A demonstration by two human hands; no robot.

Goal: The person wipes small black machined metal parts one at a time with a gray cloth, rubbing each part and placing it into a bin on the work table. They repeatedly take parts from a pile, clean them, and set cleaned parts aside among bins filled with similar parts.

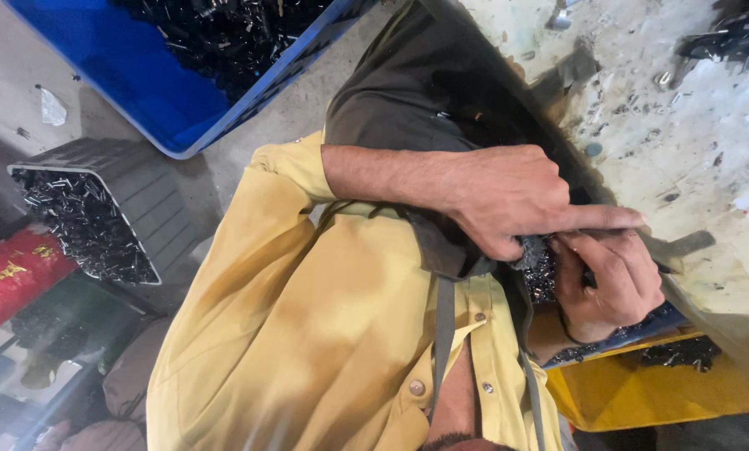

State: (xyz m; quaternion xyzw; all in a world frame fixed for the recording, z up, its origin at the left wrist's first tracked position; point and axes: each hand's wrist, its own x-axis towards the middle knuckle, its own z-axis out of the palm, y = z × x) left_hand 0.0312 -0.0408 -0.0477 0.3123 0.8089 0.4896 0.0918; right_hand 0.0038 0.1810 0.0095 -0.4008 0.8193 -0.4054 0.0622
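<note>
Left hand: we see the left hand (508,200) come across the chest from the yellow sleeve (282,167), with its back turned up to the camera.
Left grip: pressed together on a bunched fold of the dark apron (408,108), with only the index finger (616,219) stretched straight out towards the tabletop (692,159).
Right hand: the right hand (612,284) sits just under the left one, its wrist coming up from the lower right and its fingers curled inwards.
Right grip: the fingers bend in towards the parts, but we cannot tell whether they pinch one or only rest among them.
Thing in hand: a clump of small dark metal parts (540,266) lies in the gap between the two hands, touching both, right at the tabletop's edge.
Which way it lies: the clump sits below the left knuckles and to the camera-left of the right fingers. It is a loose heap, so we read no single long axis.
Nearer hand: the right fingertips are closest to the parts, while the left hand is taken up with the cloth.
Underneath: a blue tray edge (654,326) and a yellow crate (642,392) show below the right hand, with more dark parts on them.
Further off: a blue crate (165,108) and a grey crate (140,192), both holding metal parts, stand on the floor well apart from the hands, and a red bundle (11,271) lies beside the grey one.
</note>
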